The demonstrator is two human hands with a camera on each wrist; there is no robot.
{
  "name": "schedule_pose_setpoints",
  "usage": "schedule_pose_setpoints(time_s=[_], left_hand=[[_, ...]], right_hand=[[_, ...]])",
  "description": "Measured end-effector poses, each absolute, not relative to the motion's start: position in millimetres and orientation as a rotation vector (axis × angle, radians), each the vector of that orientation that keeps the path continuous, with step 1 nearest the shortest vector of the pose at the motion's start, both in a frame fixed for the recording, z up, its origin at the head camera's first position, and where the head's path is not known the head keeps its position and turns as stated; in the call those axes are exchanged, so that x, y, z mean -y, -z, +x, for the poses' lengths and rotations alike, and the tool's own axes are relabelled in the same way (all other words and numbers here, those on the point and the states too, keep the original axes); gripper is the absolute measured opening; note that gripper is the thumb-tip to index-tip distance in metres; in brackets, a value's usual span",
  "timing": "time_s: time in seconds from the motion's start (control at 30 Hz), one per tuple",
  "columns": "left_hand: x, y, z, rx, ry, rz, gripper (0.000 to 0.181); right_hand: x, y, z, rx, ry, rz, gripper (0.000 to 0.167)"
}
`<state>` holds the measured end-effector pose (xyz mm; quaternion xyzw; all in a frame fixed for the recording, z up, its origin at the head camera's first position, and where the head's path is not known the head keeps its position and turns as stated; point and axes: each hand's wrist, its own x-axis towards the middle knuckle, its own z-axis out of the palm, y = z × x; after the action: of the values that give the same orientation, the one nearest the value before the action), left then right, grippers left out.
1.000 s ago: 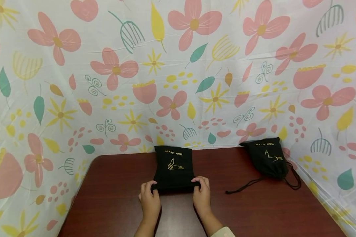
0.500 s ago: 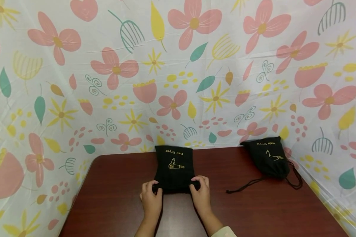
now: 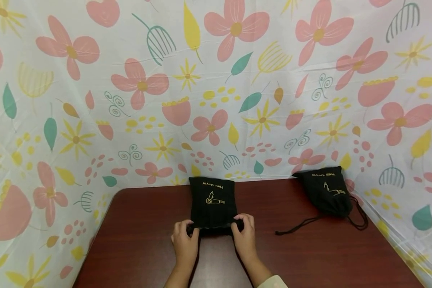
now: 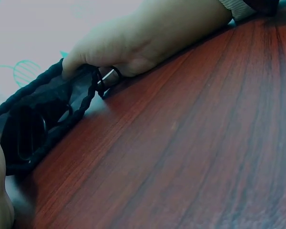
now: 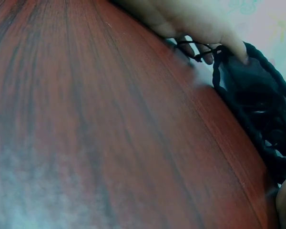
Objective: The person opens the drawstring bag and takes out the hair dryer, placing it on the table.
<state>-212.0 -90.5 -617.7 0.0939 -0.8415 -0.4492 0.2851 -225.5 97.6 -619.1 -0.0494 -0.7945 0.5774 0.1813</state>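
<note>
"Which step is this?"

"Spreading the bag's mouth, I'd judge. The black bag (image 3: 213, 208) lies on the counter (image 3: 137, 240) near its far edge, mouth towards the person. The left hand (image 3: 186, 242) and right hand (image 3: 245, 240) pinch opposite sides of the rim, holding it wide."

"Anything inside?"

"Something dark and shiny (image 4: 26, 133), too dim to name."

"And next?"

"Likely reaching in. That calls for one of the hands to release the rim while the other holds it apart, or the mouth may sag."
</note>
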Motion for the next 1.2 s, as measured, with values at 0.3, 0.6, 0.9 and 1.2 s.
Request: schedule_pose_setpoints(time_s=[0.3, 0.6, 0.9, 1.2], left_hand=[[90.3, 616.5, -214.2, 2.197, 1.180, 0.196, 0.025], [94.8, 613.3, -215.8, 2.192, 1.212, 0.168, 0.025], [92.7, 614.7, -214.4, 2.201, 1.217, 0.166, 0.024], [90.1, 616.1, -211.0, 2.192, 1.226, 0.172, 0.024]], right_hand=[[-93.4, 614.2, -224.8, 2.207, -1.582, -0.126, 0.028], [-87.3, 611.7, -226.5, 2.167, -1.499, -0.004, 0.058], [-89.4, 614.2, -225.3, 2.173, -1.465, 0.068, 0.038], [-96.5, 613.0, -222.5, 2.172, -1.399, 0.093, 0.040]])
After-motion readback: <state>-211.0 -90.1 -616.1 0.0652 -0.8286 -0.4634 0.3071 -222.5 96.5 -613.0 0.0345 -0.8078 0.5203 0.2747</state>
